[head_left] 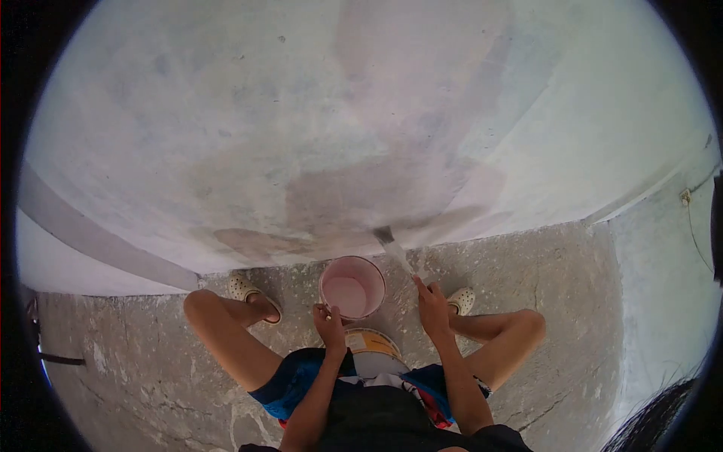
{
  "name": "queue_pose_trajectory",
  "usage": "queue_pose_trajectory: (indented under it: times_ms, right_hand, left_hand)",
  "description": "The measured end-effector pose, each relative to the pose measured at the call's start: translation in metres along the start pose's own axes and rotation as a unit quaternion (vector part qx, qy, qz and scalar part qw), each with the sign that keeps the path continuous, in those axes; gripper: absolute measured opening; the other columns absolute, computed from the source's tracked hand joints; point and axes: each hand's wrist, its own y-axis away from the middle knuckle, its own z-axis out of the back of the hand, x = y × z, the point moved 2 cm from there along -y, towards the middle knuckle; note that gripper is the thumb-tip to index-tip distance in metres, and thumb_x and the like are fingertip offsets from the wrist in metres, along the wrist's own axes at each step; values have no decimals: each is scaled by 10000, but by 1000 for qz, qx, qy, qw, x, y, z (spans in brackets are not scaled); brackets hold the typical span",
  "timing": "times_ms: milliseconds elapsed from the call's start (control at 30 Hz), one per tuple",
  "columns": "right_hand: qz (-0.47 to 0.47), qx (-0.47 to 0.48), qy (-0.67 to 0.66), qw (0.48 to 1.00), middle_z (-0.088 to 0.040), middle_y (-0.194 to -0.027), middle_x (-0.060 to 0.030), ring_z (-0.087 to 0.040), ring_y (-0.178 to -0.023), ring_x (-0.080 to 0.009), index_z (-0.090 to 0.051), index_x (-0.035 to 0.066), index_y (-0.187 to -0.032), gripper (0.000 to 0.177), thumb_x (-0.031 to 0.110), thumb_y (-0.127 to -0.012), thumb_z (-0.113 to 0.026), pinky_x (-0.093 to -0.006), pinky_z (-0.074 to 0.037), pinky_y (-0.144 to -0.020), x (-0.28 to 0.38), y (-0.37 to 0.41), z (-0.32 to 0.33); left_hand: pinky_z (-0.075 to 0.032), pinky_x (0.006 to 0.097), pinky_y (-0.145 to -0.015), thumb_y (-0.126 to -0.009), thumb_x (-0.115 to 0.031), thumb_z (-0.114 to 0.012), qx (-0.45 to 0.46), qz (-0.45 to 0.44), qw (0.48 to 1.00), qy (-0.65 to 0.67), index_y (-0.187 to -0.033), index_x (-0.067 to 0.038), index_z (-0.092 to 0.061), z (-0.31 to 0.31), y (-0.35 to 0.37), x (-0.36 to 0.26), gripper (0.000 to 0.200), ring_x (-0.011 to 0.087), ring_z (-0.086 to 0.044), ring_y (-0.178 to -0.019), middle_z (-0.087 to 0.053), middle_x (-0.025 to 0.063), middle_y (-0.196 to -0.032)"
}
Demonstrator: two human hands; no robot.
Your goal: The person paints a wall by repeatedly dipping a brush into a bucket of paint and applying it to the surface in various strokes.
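Left hand [329,322] on bucket [367,269] rim; right hand [432,303] holds brush [393,245].

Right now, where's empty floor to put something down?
Bare concrete floor lies outside the left knee and outside the right knee. Between the shoes it is crowded: pink bucket, yellow-labelled can, left hand at the rim, right hand holding the brush.
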Motion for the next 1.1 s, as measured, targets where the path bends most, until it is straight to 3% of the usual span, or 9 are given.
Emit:
queue_pose_trajectory:
  times_ms: [167,233,367,433,567,633,667,733,1100]
  right_hand:
    - [-40,25,3,999,-506,-796,-166,-540,-694,-322,-592,117,-1240,436,-35,-832,-573,-402,-448,-613,4,1,-24]
    - [-13,-64,-13,998,-527,-787,-159,-561,-706,-312,-623,103,-1207,407,-38,-827,-593,-390,-462,-627,16,-4,-6]
    - [-39,-116,-52,991,-575,-823,-156,-572,-685,-290,-633,80,-1191,369,-24,-838,-604,-361,-462,-633,33,6,32]
    - [0,-148,-91,985,-614,-838,-154,-577,-652,-270,-630,62,-1192,365,-19,-836,-624,-338,-461,-629,34,12,46]
    - [71,-124,-152,978,-547,-726,-131,-538,-622,-259,-602,89,-1237,419,-47,-841,-605,-341,-443,-567,40,12,59]
    - [30,-3,-218,976,-559,-703,-137,-532,-621,-262,-615,97,-1217,408,-31,-830,-623,-352,-439,-577,43,11,56]
    - [27,3,-224,974,-559,-703,-137,-532,-621,-262,-615,97,-1217,408,-31,-830,-623,-352,-439,-577,44,12,51]
    - [19,108,-211,971,-570,-743,-151,-543,-636,-273,-622,89,-1194,374,11,-828,-642,-368,-442,-592,44,13,36]
    - [-47,166,-116,978,-539,-847,-167,-577,-724,-332,-627,81,-1166,297,83,-873,-585,-407,-463,-642,59,23,-24]
  left_hand:
    - [-497,269,-495,-874,-82,-525,-4,-27,1000,-8,-873,-71,-378,10,-9,0,147,106,-516,-607,-457,30,-792]
    - [-499,271,-502,-868,-89,-529,0,-5,999,40,-881,-75,-379,17,-13,11,151,102,-514,-609,-449,26,-789]
    - [-503,271,-512,-864,-75,-525,-10,27,998,50,-884,-79,-377,22,-16,15,149,102,-515,-620,-445,28,-785]
    - [-536,322,-581,-900,-134,-513,15,10,1000,0,-944,-86,-382,23,-17,16,146,130,-516,-681,-466,37,-819]
    - [-561,339,-591,-904,-132,-511,-4,35,999,17,-941,-82,-370,24,-21,25,154,137,-518,-666,-462,42,-820]
    - [-582,300,-612,-878,-66,-530,0,46,999,21,-982,-53,-370,20,-21,23,191,160,-597,-739,-459,69,-898]
    - [-582,300,-612,-878,-66,-530,-7,47,999,15,-982,-53,-370,22,-19,23,191,160,-597,-739,-459,69,-898]
    - [-598,332,-686,-900,-84,-535,53,43,997,18,-1032,-49,-363,25,-22,36,220,205,-619,-806,-452,84,-946]
    - [-556,362,-741,-926,-143,-556,94,155,982,-49,-1079,-87,-376,31,-20,64,243,205,-595,-904,-521,93,-976]
